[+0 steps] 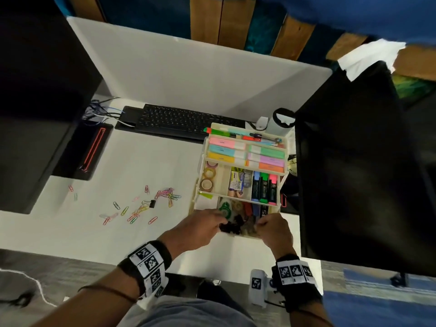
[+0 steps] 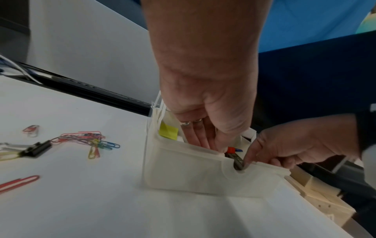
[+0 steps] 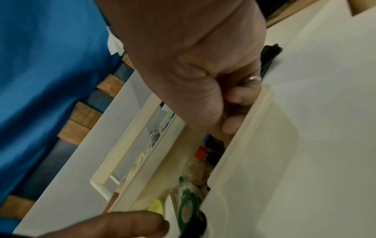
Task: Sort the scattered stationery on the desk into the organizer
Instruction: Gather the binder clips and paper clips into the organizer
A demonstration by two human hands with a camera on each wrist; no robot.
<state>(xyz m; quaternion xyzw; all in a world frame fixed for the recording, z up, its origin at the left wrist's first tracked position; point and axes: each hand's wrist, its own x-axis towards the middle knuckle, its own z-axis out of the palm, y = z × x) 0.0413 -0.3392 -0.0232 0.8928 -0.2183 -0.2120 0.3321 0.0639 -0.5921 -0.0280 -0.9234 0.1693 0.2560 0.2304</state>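
Right now we have both hands down in the organizer's nearest compartment: our left hand has its fingers dipped in among small black clips, though we cannot tell whether it holds any, while our right hand is curled over the front wall, seemingly steadying the tray. Meanwhile the paper clips and one black binder clip lie scattered on the desk to the left, still unsorted.
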